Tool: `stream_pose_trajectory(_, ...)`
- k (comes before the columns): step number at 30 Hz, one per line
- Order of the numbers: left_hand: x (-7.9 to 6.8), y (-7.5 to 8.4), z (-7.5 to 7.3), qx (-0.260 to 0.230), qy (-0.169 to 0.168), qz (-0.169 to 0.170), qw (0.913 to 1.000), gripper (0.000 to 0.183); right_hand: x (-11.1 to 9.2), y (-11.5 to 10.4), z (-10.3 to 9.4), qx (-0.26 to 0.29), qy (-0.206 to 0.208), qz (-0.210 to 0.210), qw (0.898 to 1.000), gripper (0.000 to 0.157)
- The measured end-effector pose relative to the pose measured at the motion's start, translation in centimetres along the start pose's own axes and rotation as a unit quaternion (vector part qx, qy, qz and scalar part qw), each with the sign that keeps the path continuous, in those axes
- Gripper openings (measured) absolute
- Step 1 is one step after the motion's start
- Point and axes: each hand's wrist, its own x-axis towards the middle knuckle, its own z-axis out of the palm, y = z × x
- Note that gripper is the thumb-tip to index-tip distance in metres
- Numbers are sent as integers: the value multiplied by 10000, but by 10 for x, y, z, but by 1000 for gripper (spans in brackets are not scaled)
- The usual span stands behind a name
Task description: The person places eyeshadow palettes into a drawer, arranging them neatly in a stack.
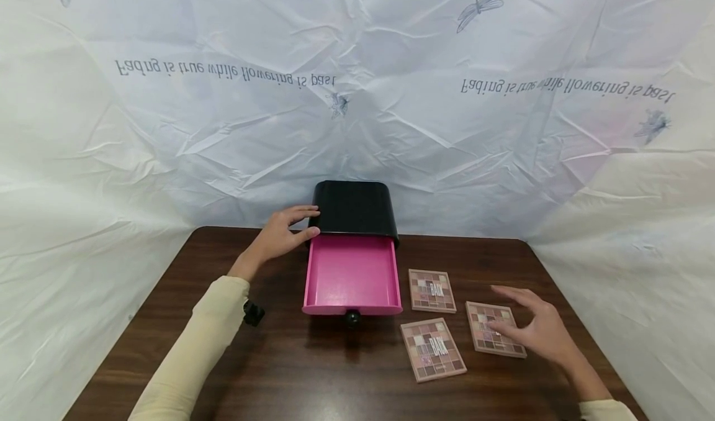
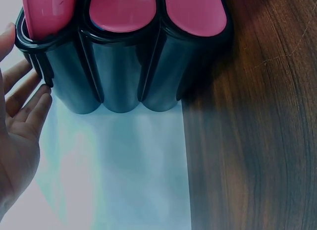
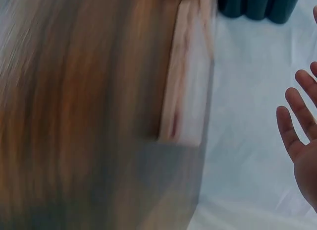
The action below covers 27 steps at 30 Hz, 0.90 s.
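A black drawer unit (image 1: 354, 207) stands at the back middle of the table, its pink top drawer (image 1: 353, 273) pulled out with nothing inside. My left hand (image 1: 281, 231) rests its thumb and fingertips on the unit's left side and top edge. In the left wrist view, two lower drawers (image 2: 195, 12) are pushed in. Three eyeshadow palettes lie flat to the right: a back one (image 1: 420, 297), a front one (image 1: 423, 371) and a right one (image 1: 481, 315). Over the right palette, partly covering it in the head view, is my right hand (image 1: 544, 331), thumb and fingers spread, holding nothing.
A round black knob (image 1: 352, 318) sticks out from the open drawer's front. The dark wooden table (image 1: 357, 390) ends at a white printed sheet (image 1: 357, 129) hanging behind it and at both sides. A black strap item (image 1: 254, 313) is on the left wrist.
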Motion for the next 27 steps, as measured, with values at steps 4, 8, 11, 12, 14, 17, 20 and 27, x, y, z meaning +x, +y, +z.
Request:
stream_pose_trajectory(4,0,0,0,-6,-9,-27,10000,51,-5,19,-4,-320,-166,135,9993,74)
stream_pose_trajectory(8,0,-1,-1,-55,14,-42,10000,50,-9,34,-7,-526,-389,252,9975,77)
stream_pose_trajectory(11,0,-1,0,-48,36,-55,10000,49,-10,41,-10,-503,-674,434,9955,81)
stream_pose_trajectory(12,0,-2,0,-42,40,-52,10000,49,-11,44,-11,-494,-808,503,9942,83)
stream_pose_trajectory(14,0,-2,0,-24,45,-43,10000,49,-11,48,-12,-436,-1088,614,9912,88)
stream_pose_trajectory(17,0,-1,1,-19,40,-37,10000,49,-12,53,-13,-413,-1432,743,9860,94)
stream_pose_trajectory(20,-1,0,1,-47,37,-55,10000,49,-13,58,-11,-408,-1637,806,9824,97)
stream_pose_trajectory(27,0,0,1,-49,53,-29,10000,50,-15,65,-7,-330,-1993,815,9760,101)
